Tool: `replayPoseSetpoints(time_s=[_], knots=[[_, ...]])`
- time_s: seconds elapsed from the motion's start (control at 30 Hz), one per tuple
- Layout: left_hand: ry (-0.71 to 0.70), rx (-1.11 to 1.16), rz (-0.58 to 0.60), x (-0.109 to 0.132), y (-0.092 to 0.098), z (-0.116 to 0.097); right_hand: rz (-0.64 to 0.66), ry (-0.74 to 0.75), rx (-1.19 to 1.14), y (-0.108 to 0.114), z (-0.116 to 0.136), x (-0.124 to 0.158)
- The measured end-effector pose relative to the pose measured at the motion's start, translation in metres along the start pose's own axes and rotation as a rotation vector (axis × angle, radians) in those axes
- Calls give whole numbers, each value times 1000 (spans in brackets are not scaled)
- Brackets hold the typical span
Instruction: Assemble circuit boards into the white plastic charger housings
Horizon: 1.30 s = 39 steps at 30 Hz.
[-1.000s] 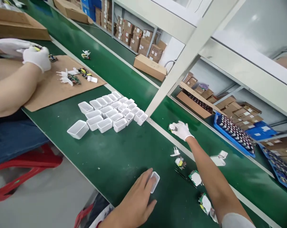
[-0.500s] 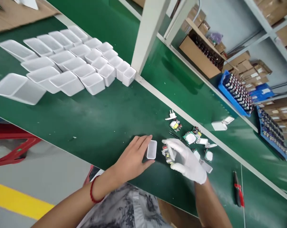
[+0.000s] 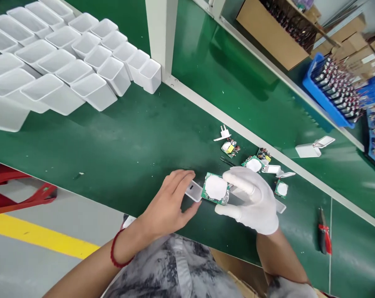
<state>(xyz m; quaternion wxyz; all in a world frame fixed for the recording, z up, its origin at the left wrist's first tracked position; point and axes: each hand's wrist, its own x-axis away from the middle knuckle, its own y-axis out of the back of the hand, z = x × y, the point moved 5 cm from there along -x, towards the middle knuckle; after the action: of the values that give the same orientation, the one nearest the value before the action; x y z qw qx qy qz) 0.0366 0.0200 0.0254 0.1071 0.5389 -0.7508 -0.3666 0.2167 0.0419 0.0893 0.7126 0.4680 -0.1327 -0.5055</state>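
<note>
My bare left hand (image 3: 170, 203) grips a small white plastic charger shell (image 3: 193, 191) lying on its side on the green table (image 3: 128, 140). My gloved right hand (image 3: 252, 198) pinches a green circuit board with a white round pad (image 3: 216, 188) and holds it against the open end of the shell. Just behind my hands lie several loose circuit boards (image 3: 254, 164), a white plug piece (image 3: 223, 133) and white caps (image 3: 272, 169).
Several empty white shells (image 3: 66, 62) stand in rows at the upper left beside a white post (image 3: 160, 33). Red-handled pliers (image 3: 324, 236) lie at the right. A blue tray of parts (image 3: 333, 91) and a cardboard box (image 3: 268, 29) sit beyond the table rail.
My right hand has turned the circuit board so its white pad faces up and brought it to the shell. My left hand has tipped the shell on its side. The view has dropped lower.
</note>
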Motion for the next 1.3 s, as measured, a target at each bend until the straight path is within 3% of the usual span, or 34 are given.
replayPoseSetpoints(time_s=[0.07,0.13,0.27,0.37,0.5,0.7,0.83,0.97,1.3], knots=[[38,-69,-87,-1,-1,-1,-9,80,8,5,5,-2],[116,-110,-81,-1,-4,-1,-19,80,47,10,7,-3],[181,110,260,3,-4,3,-23,-35,123,16,6,1],[147,193,418,6,2,8,62,44,128,12,12,1],[77,149,316,2,-3,9,147,117,188,4,21,-3],[93,31,97,1,-18,1,119,135,225,8,25,-3],[35,143,169,-5,-13,3,161,142,261,9,28,-6],[103,230,244,-7,-11,12,223,145,326,3,33,-13],[70,246,238,-4,-14,14,285,166,425,-7,40,-20]])
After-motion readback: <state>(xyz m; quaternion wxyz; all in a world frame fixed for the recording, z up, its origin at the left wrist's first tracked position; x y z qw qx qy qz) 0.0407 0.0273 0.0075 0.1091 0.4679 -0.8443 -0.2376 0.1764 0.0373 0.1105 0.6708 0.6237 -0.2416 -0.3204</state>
